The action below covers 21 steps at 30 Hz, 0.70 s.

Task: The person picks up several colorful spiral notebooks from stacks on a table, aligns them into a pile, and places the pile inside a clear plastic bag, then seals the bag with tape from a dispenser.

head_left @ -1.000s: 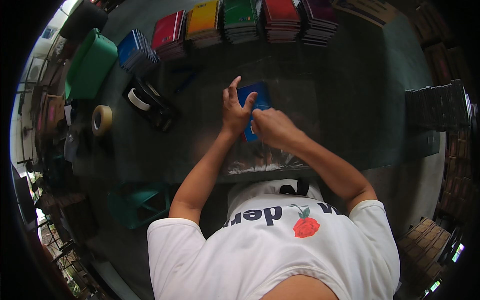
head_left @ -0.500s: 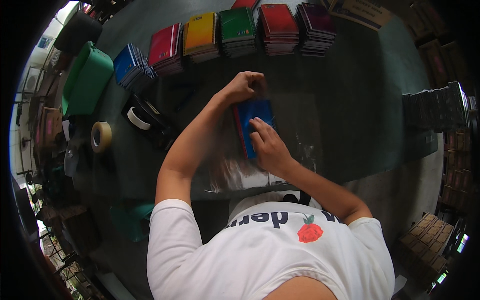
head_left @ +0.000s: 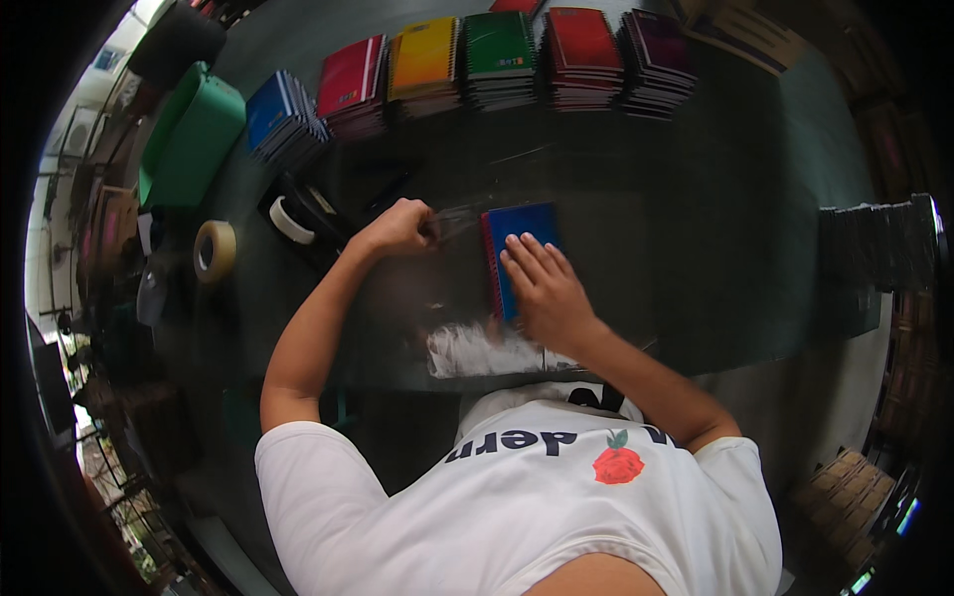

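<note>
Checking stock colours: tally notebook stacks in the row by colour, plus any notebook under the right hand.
Blue stack: 1
Pink stack: 1
Yellow stack: 1
Green stack: 1
Red stack: 1
Purple stack: 1
Blue notebook under right hand: 1
Total: 7 (6 stacks, 1 notebook)

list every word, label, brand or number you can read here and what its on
Shirt: large dark letters, upside down and partly hidden; I won't copy them.
Pink notebooks, yellow notebooks, green notebooks: small cover marks, too small to read.
Cardboard box: print, too blurred to read.
Blue notebook under the right hand: no readable text.
</note>
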Each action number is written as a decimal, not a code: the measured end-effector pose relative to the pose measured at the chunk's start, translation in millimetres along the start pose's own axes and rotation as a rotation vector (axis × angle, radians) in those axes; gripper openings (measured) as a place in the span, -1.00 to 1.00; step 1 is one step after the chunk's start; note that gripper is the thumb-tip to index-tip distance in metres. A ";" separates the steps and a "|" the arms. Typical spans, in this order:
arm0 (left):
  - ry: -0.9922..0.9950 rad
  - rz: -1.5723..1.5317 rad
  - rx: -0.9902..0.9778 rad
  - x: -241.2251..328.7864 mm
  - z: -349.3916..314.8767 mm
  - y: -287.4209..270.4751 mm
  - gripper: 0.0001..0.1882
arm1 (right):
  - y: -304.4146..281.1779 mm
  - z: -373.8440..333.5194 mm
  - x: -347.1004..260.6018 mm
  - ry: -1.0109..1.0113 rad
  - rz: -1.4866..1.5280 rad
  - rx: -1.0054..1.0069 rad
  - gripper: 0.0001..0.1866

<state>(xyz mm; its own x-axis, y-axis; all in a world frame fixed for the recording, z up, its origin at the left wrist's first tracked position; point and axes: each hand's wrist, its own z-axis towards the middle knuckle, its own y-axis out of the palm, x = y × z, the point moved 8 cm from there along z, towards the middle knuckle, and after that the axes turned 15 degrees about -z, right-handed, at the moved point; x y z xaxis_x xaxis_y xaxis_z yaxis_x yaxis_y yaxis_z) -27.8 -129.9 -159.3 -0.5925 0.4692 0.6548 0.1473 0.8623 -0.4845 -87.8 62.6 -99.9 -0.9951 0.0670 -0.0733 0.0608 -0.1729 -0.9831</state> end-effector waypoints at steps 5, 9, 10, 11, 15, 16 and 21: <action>0.061 -1.068 0.602 14.5 -42.5 32.5 -0.72 | -1.5 28.2 34.6 -0.131 0.217 -0.311 -0.24; -0.148 -1.283 0.360 6.7 -64.5 117.2 -0.75 | 0.5 29.2 39.0 -0.194 0.250 -0.263 -0.07; -0.107 -1.173 0.413 11.7 -69.2 109.4 -0.75 | 1.6 26.8 38.8 -0.199 0.259 -0.254 -0.06; -0.069 -1.061 0.462 17.5 -71.6 98.1 -0.74 | 2.3 24.3 38.8 -0.203 0.267 -0.244 -0.04; 0.369 0.007 0.631 101.7 -58.5 81.3 -0.80 | 11.0 18.0 30.0 -0.228 0.353 -0.162 0.01; 0.523 0.428 0.614 126.3 -53.9 97.8 -0.82 | 15.2 17.5 29.6 -0.212 0.376 -0.145 0.01; 0.195 0.098 0.575 120.0 -37.9 92.6 -0.78 | 19.2 15.5 28.9 -0.168 0.439 -0.024 -0.10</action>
<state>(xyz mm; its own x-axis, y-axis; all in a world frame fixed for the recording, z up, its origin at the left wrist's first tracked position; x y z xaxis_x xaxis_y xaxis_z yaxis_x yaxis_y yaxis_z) -55.2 13.5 -103.6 -0.4339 0.6142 0.6592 -0.2891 0.5980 -0.7475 -116.6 46.0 -118.3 -0.8736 -0.1674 -0.4570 0.4788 -0.1264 -0.8688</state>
